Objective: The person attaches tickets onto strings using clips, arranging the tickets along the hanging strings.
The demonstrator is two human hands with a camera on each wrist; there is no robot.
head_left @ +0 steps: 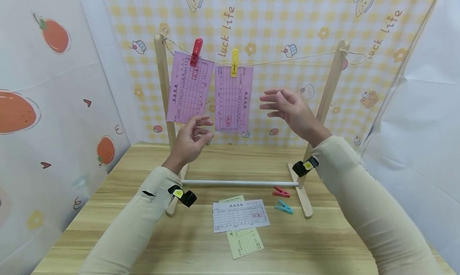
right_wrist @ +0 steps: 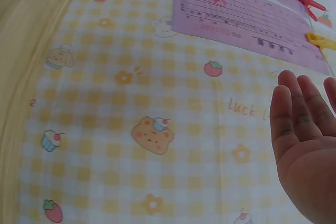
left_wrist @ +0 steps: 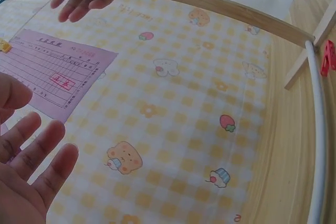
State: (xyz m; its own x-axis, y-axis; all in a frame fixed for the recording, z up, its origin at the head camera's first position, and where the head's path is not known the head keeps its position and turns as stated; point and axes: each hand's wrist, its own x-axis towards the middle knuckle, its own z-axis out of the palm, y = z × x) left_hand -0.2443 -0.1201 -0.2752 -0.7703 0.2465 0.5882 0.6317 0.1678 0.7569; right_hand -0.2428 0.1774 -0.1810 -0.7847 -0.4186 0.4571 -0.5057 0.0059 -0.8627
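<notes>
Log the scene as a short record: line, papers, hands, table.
line: thin beige string tied between two wooden posts
left paper: pink printed slip, clipped by red plastic clothespin
right paper: second pink slip, clipped by yellow plastic clothespin
left hand: empty, near the slips' lower edges
right hand: empty, right of both slips
wooden table: white printed slip across yellow-green slip; right of them, second red clothespin, light-blue plastic clothespin

Before me, two slips (head_left: 233,103) hang side by side from the string (head_left: 287,60); on the tabletop (head_left: 118,195) below, overlapping papers (head_left: 238,217) lie left of two clothespins (head_left: 284,207).
</notes>
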